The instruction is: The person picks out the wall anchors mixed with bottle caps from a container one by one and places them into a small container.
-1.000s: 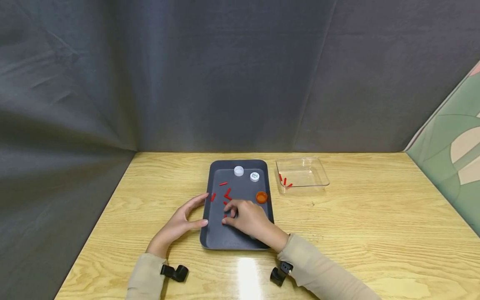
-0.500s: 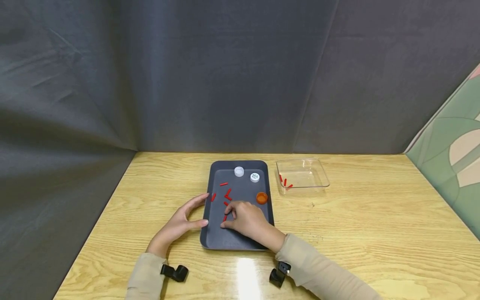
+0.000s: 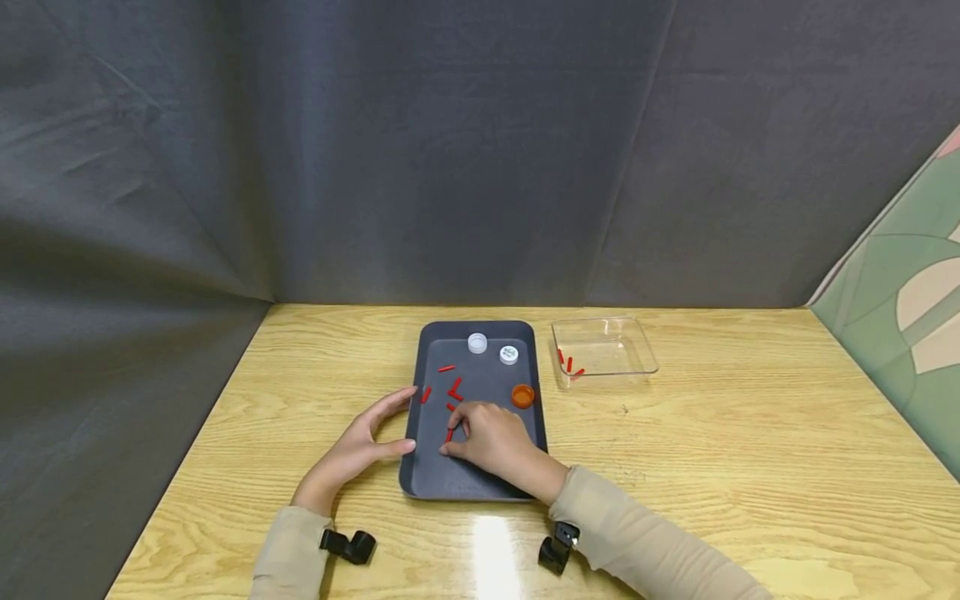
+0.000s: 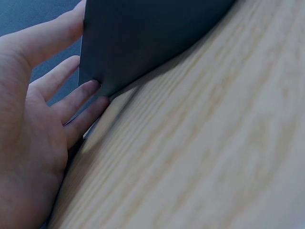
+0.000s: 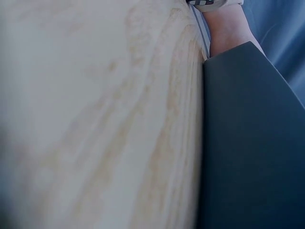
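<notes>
A shallow dark grey tray (image 3: pixel 435 482) lies on the table with several small red capsule-like sticks (image 3: pixel 456 385) scattered in it. My right hand (image 3: pixel 497 437) reaches over the tray's right side, thumb and index finger at the two ends of one red stick (image 3: pixel 449 435), pinching it close over the tray floor. My left hand (image 3: pixel 352 450) lies against the tray's left edge, thumb and fingers spread. In the left wrist view its fingertips (image 4: pixel 90 88) touch the tray's outer wall (image 4: pixel 143 43). The right wrist view shows mostly tray wall (image 5: pixel 252 143); the right fingers are hidden there.
Inside the tray stand an orange round container (image 3: pixel 522 396), a white ring-like cap (image 3: pixel 477 342) and a white cap with dark print (image 3: pixel 508 355). Right of the tray is a clear plastic box (image 3: pixel 604 346) holding 3 red sticks (image 3: pixel 569 364). A dark curtain (image 3: pixel 465 167) closes off the table's back.
My right hand has shifted slightly left and toward me, its thumb and index finger further apart around the red stick. The left hand stays at the tray's edge.
</notes>
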### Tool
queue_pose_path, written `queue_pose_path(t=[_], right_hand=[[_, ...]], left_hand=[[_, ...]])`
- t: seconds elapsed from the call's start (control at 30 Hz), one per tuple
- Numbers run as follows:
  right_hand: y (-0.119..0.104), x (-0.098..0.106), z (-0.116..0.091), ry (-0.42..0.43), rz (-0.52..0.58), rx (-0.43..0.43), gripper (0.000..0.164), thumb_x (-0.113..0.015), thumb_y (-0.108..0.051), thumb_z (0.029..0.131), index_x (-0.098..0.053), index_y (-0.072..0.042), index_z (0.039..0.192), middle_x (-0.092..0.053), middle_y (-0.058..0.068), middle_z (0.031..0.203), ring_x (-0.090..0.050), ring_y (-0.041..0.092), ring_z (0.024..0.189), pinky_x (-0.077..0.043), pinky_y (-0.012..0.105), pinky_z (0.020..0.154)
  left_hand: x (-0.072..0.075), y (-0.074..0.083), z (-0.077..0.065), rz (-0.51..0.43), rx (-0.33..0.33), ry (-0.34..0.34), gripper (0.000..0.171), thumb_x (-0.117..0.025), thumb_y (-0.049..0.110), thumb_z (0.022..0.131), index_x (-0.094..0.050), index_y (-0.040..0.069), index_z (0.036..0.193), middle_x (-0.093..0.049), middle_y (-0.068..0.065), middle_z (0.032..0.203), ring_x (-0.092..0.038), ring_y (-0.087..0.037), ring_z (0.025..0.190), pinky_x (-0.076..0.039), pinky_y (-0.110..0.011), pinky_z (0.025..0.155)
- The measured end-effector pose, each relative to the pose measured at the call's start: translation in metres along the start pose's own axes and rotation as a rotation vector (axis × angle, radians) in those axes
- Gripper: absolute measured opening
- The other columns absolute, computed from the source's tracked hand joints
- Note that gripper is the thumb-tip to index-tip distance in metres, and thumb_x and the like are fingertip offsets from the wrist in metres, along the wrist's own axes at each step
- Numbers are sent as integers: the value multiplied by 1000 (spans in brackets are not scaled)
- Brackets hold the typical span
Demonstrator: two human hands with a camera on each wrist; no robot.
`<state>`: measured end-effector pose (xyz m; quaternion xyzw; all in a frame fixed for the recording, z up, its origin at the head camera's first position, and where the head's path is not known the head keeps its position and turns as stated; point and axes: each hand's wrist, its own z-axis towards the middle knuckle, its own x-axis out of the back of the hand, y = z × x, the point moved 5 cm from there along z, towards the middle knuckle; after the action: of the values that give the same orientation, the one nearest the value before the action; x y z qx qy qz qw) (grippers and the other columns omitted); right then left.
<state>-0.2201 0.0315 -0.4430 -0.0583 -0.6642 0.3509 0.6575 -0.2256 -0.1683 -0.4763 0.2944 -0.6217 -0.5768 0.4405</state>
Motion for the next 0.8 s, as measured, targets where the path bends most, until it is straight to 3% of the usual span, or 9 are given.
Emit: queue_pose_path(t=[0.8], right_hand=[[2,5,-3,-13,85,-15,24,-84,-35,80,-72,-18,91,-52,-12,66,-46,4,53,-39,25,50]], left_hand=[[0,2,1,6,-21,-15,75,-74,8,89,-37,12,154,-36,-12,156,-32,-35,142,-20,-58,113]])
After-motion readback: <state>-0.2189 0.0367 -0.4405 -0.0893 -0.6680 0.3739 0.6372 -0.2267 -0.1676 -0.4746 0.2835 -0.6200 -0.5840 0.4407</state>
